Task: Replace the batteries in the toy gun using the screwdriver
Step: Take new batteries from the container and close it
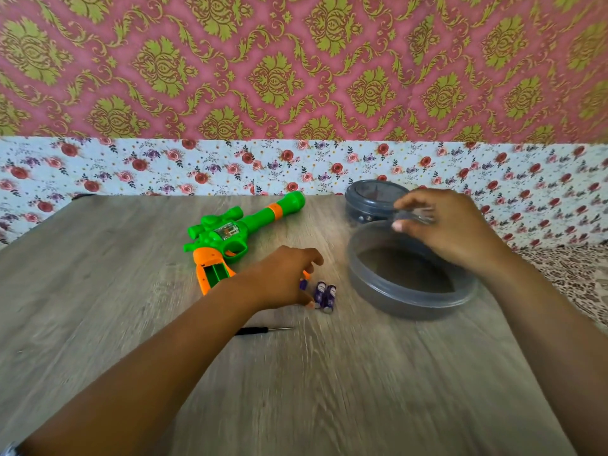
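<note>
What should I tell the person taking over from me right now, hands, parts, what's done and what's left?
Left hand: reaching onto the purple batteries on the table, grip blurred.
Right hand: above the grey tub, pinching something small and blurred.
Toy gun: lying flat, grip compartment open and empty.
Screwdriver: on the table, near you.
Done: cover off.
Left: load batteries, refit and screw the cover.

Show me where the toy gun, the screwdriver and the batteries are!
toy gun [230,233]: head view, on its green body above the trigger.
screwdriver [251,331]: head view, on its black handle.
batteries [325,295]: head view, on the purple pair beside the left hand [279,278].
</note>
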### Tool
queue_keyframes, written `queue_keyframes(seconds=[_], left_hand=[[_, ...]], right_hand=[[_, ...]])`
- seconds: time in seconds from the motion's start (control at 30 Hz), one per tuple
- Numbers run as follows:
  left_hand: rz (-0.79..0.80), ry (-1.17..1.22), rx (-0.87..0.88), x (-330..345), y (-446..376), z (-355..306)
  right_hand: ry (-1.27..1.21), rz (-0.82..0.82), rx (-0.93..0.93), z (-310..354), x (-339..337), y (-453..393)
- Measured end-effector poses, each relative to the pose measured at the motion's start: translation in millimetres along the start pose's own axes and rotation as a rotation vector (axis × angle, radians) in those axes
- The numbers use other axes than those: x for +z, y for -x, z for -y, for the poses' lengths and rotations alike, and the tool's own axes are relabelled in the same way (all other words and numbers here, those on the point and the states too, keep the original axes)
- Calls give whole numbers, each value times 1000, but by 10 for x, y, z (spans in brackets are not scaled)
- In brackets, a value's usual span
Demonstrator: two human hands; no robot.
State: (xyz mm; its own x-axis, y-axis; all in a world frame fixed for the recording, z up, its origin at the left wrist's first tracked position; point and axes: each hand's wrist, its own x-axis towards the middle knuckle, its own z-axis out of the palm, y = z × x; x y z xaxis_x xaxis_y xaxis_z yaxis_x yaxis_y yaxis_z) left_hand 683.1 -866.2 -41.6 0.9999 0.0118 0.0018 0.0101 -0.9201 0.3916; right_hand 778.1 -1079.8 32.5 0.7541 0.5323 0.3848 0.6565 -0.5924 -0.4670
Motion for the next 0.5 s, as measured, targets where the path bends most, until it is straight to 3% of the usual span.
queue_keyframes(seconds=[0.07, 0.2, 0.5], left_hand=[[-9, 22, -18, 19, -12, -16], [-55, 156, -56, 50, -21, -35], [-133, 539, -195, 55, -37, 20]], right_hand=[[76, -49, 74, -206, -21, -94], [325, 100, 235, -502, 57, -153], [350, 9, 145, -521, 205, -45]])
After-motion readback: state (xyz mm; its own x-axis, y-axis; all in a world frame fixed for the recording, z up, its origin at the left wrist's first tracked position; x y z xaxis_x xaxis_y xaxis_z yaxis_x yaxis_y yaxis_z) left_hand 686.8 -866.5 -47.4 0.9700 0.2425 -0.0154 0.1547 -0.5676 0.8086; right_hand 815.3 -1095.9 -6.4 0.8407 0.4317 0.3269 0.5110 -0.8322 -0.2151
